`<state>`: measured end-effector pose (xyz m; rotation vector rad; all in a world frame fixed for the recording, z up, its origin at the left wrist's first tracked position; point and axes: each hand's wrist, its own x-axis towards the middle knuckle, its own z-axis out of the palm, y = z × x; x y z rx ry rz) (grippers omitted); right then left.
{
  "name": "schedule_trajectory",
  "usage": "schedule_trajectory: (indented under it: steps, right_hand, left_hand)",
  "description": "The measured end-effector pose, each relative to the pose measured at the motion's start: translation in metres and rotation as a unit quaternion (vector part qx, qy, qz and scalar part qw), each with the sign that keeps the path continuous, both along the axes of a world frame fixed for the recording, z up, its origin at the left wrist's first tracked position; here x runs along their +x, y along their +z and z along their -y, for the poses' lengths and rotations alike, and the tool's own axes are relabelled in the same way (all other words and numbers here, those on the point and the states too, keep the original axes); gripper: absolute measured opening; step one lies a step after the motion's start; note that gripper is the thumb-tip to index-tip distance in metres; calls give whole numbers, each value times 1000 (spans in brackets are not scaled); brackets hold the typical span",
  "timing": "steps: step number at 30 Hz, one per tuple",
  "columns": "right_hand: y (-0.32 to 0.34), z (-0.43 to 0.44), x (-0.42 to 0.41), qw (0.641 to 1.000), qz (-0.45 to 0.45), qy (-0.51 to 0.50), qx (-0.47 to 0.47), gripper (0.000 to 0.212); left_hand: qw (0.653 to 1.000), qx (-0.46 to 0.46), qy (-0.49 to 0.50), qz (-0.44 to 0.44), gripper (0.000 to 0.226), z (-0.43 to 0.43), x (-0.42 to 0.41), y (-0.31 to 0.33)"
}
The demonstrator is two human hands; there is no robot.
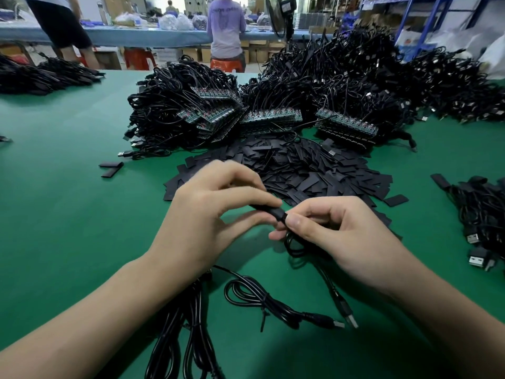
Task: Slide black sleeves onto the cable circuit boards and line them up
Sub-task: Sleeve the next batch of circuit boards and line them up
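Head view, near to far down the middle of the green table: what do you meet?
USB cables → left hand and right hand pinching a black sleeve → pile of flat black sleeves → circuit board strips → person at the far bench.

In the middle of the bench (pixel 68 214), a heap of sleeves (pixel 314 170); behind it, stacks of circuit boards (pixel 270 117), then cable heaps (pixel 355 72). Before the heap, left hand (pixel 216 214) and right hand (pixel 336 231), one sleeve (pixel 269 212) between them. Far right, a cable bundle (pixel 481 214); nearest, loose cables (pixel 259 296).
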<state>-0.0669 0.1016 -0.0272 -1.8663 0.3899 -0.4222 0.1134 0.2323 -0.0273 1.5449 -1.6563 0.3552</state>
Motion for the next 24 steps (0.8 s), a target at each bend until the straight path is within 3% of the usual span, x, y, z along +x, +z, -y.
schedule_trajectory:
  steps: [4,9,12,24]
  right_hand:
    - [1,-9,2,992,8,-70,-108,11]
    - [2,-17,1,962,33,-111,-246,14]
    - [-1,-19,0,948,40,-115,-293,15]
    - [-2,-18,2,965,19,-101,-243,16]
  left_hand:
    - [996,-4,60,-63,27,1,-3,1]
    - [984,9,17,-180,44,3,-9,1]
    - [985,13,18,-173,50,3,-11,2]
    - [992,-18,33,-124,41,0,-10,6]
